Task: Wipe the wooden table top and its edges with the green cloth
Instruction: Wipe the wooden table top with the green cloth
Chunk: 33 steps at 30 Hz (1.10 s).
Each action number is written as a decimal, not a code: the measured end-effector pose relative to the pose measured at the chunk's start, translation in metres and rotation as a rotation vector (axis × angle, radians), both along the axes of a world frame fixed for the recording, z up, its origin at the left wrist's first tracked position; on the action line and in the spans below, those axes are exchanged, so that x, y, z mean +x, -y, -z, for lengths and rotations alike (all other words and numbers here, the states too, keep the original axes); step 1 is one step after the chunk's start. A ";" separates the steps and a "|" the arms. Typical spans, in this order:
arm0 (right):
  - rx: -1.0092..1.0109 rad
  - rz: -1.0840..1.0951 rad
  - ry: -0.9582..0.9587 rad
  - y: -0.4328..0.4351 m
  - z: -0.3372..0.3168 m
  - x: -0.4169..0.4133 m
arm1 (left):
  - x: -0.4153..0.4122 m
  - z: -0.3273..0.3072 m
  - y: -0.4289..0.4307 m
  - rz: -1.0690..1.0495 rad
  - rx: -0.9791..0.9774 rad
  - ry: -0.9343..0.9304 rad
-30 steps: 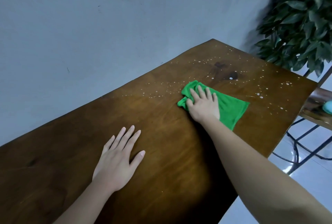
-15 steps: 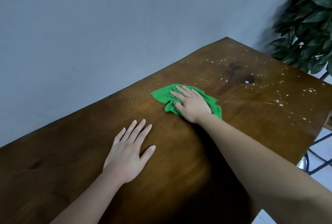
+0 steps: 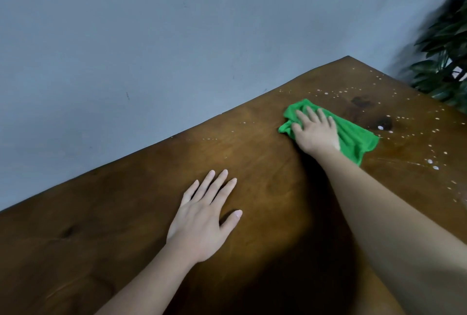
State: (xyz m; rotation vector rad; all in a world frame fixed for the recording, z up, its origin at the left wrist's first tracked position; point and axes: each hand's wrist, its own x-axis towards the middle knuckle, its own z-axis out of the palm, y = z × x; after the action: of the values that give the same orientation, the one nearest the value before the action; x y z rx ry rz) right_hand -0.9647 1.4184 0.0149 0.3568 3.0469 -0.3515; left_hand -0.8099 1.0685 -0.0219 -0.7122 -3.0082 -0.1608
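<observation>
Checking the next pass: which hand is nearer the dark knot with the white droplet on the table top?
Right. The right hand presses the green cloth just left of the dark knot; the left hand lies flat, much farther back.

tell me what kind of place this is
Probably a room in a home or small office, though that is a guess: a wooden table set against a plain grey painted wall, with a leafy potted plant in the corner.
</observation>
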 end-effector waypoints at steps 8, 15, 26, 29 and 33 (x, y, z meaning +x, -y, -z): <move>-0.029 -0.619 -0.007 0.190 -0.002 -0.006 | 0.001 -0.002 0.000 0.000 0.007 0.009; -0.085 -0.755 -0.016 0.182 -0.007 -0.024 | 0.001 -0.004 0.000 0.002 0.008 0.009; -0.063 -0.034 -0.033 -0.037 -0.010 -0.031 | 0.001 -0.003 0.000 -0.006 0.004 0.009; -0.050 0.106 -0.024 -0.076 -0.006 -0.007 | 0.000 -0.005 -0.001 -0.007 -0.005 0.014; -0.024 0.125 -0.018 -0.076 -0.003 0.023 | -0.001 -0.008 -0.002 -0.022 -0.023 0.031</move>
State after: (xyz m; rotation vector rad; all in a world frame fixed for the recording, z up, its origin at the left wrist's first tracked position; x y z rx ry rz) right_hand -0.9420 1.4942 0.0176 0.5475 3.0428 -0.3998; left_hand -0.8109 1.0710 -0.0141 -0.6853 -3.0508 -0.1382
